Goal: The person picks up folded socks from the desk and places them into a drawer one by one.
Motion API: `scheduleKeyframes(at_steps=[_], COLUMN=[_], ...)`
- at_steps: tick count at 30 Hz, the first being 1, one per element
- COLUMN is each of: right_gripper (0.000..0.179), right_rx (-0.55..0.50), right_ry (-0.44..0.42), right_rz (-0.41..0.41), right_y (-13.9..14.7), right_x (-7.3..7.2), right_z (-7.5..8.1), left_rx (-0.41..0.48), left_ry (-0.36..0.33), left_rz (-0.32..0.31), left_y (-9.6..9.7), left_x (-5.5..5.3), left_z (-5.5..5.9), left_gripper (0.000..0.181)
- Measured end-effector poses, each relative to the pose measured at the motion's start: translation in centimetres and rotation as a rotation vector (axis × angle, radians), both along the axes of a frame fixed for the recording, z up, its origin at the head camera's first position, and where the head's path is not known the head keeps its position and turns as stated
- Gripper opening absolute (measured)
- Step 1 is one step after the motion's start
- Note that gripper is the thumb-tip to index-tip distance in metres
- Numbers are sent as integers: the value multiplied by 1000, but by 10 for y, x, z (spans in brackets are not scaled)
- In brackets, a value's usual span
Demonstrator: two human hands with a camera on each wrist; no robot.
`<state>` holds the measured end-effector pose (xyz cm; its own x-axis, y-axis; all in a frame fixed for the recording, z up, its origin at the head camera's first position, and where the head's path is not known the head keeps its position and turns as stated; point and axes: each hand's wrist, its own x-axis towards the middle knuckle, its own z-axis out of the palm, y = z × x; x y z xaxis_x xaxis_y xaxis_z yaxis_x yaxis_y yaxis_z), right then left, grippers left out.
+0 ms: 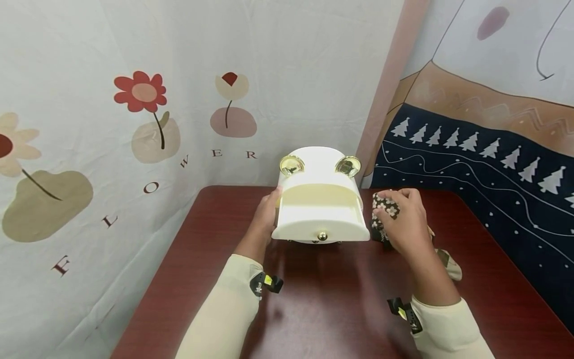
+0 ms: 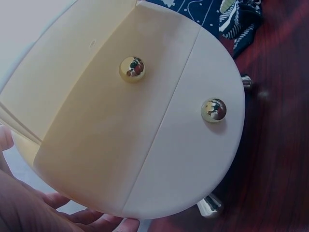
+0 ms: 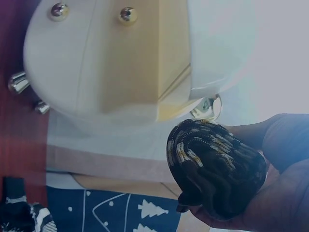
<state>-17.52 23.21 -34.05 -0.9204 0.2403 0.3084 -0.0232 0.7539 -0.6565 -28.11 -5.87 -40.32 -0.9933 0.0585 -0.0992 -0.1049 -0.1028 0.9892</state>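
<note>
A white rounded drawer box [image 1: 317, 164] has two gold discs [image 1: 348, 166] on top, like ears. Its upper drawer [image 1: 320, 207] is pulled out, and a gold ball knob [image 1: 322, 236] sits on that drawer's front. My left hand [image 1: 267, 209] grips the box by its left side, fingers curving under the edge in the left wrist view. To the box's right, my right hand [image 1: 405, 219] holds a rolled dark cloth bundle [image 3: 215, 166], which looks like socks with a white flower pattern. In the right wrist view the bundle is beside the open drawer.
The box has short metal feet [image 2: 210, 206] and a second gold knob [image 2: 214, 110] lower down. More patterned cloth pieces, one olive and cream [image 1: 450, 265], lie on the dark red table [image 1: 314, 304] behind my right wrist. Printed curtains [image 1: 278, 75] hang behind the table.
</note>
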Motion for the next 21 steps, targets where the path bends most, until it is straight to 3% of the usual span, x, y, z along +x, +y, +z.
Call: scheduleKeyframes(at_steps=[4,11,21], right_gripper=[37,38,37], right_rx=[-12,-26,-37], right_ry=[33,85,126], right_rz=[9,12,33], right_y=[-5,-13,-22], right_x=[0,0,0], right_z=[6,13,18], left_rx=[12,-49,-49], left_ry=[3,-60,-73], left_rz=[-11,26,16], left_y=[1,-1,-1], left_x=[1,3,3], left_z=[1,2,3], left_gripper=[54,59,61])
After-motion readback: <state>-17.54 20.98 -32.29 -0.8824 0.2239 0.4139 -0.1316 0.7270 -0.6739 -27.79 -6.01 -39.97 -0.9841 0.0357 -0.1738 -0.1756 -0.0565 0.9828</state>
